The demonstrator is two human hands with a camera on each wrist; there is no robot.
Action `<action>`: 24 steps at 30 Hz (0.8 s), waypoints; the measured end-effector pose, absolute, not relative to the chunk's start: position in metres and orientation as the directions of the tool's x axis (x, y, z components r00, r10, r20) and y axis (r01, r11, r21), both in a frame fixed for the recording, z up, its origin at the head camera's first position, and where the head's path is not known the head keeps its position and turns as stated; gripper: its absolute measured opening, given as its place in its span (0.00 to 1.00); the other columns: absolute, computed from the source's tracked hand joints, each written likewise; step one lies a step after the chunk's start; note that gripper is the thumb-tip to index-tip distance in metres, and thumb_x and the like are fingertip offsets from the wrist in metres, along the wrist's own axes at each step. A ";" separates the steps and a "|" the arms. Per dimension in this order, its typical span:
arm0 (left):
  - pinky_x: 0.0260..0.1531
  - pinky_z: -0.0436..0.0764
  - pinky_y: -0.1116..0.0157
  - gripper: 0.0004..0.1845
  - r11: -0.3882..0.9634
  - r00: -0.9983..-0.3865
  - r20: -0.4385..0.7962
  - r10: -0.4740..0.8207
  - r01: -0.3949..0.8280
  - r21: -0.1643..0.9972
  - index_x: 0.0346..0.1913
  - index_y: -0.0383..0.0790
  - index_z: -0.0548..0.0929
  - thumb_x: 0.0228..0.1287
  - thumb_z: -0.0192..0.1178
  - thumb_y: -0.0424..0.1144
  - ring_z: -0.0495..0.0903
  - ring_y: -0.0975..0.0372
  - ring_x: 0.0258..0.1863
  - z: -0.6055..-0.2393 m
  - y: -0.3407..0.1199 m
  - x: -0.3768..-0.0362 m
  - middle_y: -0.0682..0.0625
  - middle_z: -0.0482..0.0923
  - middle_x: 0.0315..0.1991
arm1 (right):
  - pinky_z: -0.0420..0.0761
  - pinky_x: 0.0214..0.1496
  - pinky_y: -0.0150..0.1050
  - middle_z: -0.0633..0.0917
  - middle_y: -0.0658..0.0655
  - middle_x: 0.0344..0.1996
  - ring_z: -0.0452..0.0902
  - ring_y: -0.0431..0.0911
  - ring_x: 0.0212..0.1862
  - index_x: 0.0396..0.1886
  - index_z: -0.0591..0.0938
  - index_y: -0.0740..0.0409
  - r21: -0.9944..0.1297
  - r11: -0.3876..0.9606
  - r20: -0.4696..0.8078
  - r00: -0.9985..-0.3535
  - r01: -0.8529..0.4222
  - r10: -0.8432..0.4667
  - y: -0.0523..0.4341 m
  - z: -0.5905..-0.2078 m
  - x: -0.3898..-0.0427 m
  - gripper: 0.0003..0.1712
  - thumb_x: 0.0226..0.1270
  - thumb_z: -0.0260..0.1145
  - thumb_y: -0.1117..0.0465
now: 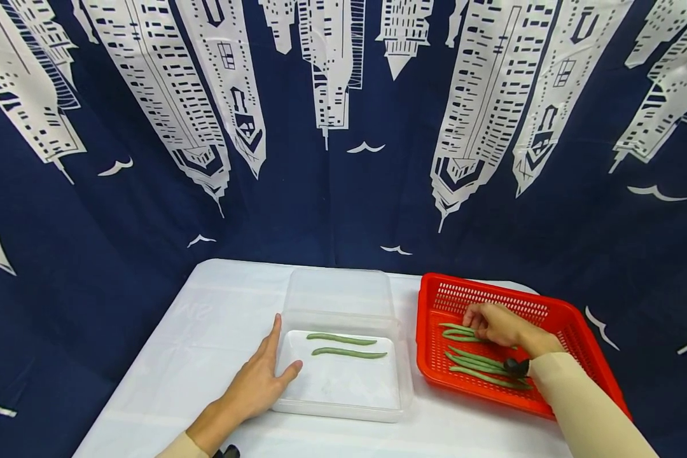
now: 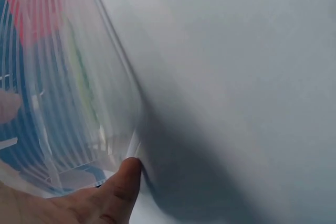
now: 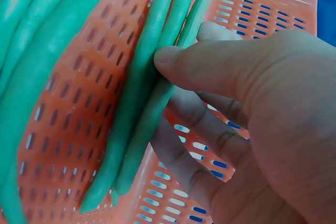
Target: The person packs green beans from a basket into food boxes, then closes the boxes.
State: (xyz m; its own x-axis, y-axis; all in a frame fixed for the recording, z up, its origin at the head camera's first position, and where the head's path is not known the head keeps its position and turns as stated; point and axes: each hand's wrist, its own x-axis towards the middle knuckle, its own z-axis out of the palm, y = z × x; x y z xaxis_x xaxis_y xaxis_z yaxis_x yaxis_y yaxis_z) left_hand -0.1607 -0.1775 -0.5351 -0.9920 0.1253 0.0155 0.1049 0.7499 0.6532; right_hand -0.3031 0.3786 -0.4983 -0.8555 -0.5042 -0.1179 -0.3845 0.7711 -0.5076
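My left hand [image 1: 256, 383] is at the left side of a clear plastic container [image 1: 343, 413], its fingers extended along the outer side and the thumb over the rim. In the left wrist view a fingertip [image 2: 131, 174] touches the container's ribbed wall. Two green beans [image 1: 349, 353] lie crosswise inside the container. Inside a red perforated basket [image 1: 567, 312], my right hand [image 1: 500, 326] pinches a green bean [image 3: 142, 150] between thumb and fingers, beside other beans of the rear group. Several more green beans [image 1: 481, 366] lie nearer the basket's front.
The container's clear lid [image 1: 339, 292] extends flat behind it. Both containers stand on a white-covered table [image 1: 206, 331], the basket at the right end. A dark blue cloth [image 1: 332, 197] with white building prints hangs behind the table.
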 end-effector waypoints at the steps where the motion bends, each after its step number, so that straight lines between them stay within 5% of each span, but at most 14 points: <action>1: 0.84 0.71 0.27 0.58 0.754 -0.992 0.013 0.129 0.107 0.649 0.99 0.51 0.38 0.87 0.67 0.58 0.68 0.32 0.90 -0.535 -0.178 -0.161 0.32 0.58 0.95 | 0.79 0.40 0.34 0.88 0.54 0.37 0.77 0.39 0.38 0.45 0.87 0.57 -0.509 0.771 -0.116 -0.857 -0.383 -0.502 0.379 -0.498 -0.302 0.13 0.73 0.75 0.78; 7: 0.73 0.82 0.28 0.59 0.795 -0.990 0.023 0.141 0.127 0.593 0.99 0.46 0.43 0.84 0.68 0.60 0.81 0.29 0.78 -0.531 -0.179 -0.164 0.30 0.62 0.92 | 0.77 0.39 0.32 0.86 0.52 0.35 0.76 0.37 0.36 0.44 0.87 0.57 -0.532 0.757 -0.088 -0.864 -0.380 -0.495 0.380 -0.496 -0.300 0.14 0.70 0.74 0.79; 12: 0.53 0.93 0.36 0.58 0.826 -0.991 0.049 0.123 0.129 0.548 0.98 0.41 0.48 0.82 0.70 0.60 0.94 0.34 0.59 -0.527 -0.179 -0.167 0.29 0.69 0.88 | 0.79 0.40 0.31 0.86 0.53 0.37 0.77 0.40 0.37 0.46 0.87 0.59 -0.552 0.741 -0.055 -0.870 -0.383 -0.491 0.374 -0.483 -0.301 0.17 0.67 0.68 0.83; 19: 0.31 0.88 0.49 0.57 0.844 -0.990 0.089 0.110 0.140 0.517 0.93 0.33 0.54 0.80 0.72 0.59 0.95 0.41 0.49 -0.522 -0.172 -0.172 0.27 0.72 0.84 | 0.84 0.45 0.31 0.89 0.50 0.38 0.82 0.42 0.40 0.46 0.88 0.54 -0.494 0.754 0.018 -0.872 -0.433 -0.489 0.368 -0.469 -0.294 0.19 0.69 0.75 0.82; 24: 0.30 0.86 0.51 0.56 0.835 -0.995 0.067 0.077 0.101 0.540 0.94 0.34 0.52 0.82 0.72 0.57 0.95 0.43 0.51 -0.528 -0.166 -0.172 0.30 0.70 0.86 | 0.85 0.47 0.32 0.89 0.49 0.38 0.82 0.41 0.41 0.47 0.88 0.51 -0.476 0.749 0.053 -0.865 -0.462 -0.500 0.360 -0.463 -0.286 0.20 0.69 0.77 0.80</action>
State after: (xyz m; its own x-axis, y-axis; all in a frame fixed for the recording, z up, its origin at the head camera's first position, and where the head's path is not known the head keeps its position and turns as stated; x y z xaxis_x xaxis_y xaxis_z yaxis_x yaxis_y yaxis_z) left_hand -0.1721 -0.1661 -0.5278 -0.9948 0.0775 0.0668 0.1013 0.8355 0.5401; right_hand -0.2863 0.3600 -0.4631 -0.8646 -0.4997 0.0529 -0.4617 0.7485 -0.4760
